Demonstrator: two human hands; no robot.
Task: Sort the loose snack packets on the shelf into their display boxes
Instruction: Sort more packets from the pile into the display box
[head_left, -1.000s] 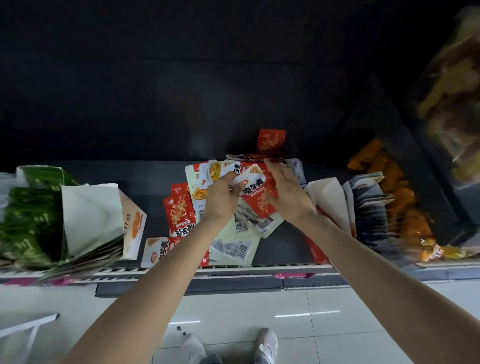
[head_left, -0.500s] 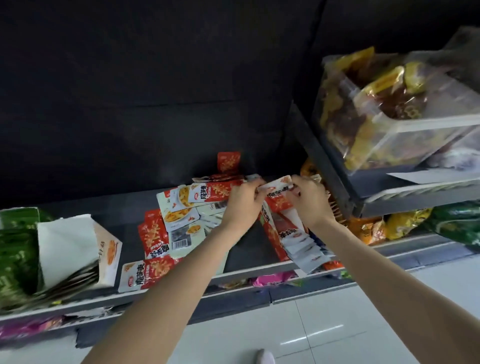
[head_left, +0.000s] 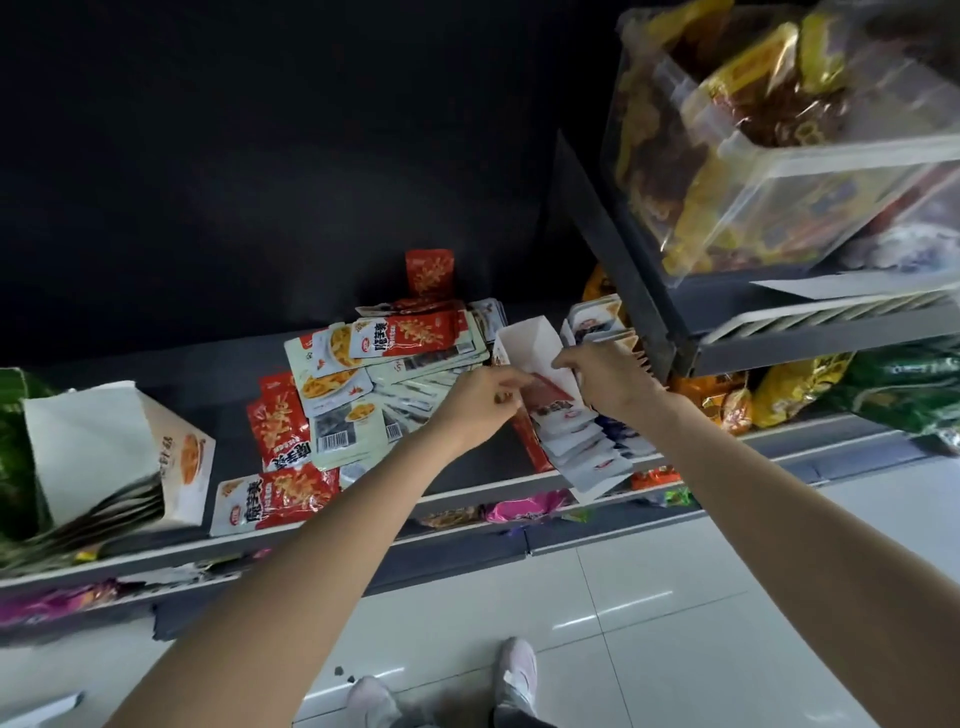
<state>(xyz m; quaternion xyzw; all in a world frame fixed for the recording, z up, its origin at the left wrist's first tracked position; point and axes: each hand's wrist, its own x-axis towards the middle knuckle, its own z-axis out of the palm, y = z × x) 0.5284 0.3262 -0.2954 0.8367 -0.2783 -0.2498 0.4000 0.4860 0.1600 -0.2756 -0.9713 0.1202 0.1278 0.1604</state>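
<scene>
left hand (head_left: 480, 402): fingers curled, pinching red packet (head_left: 545, 392) edge | right hand (head_left: 602, 382): fingers grip white display box (head_left: 524, 340) wall | packet lies between both hands, inside box

Probably "魔芋爽" on the red-and-white packet (head_left: 275, 499), barcode on another (head_left: 332, 442).

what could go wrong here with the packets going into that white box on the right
The white display box lies tipped, with packets fanned out past the shelf edge; a nudge from either hand might spill them. The loose pile beside the left hand could also slide.
</scene>
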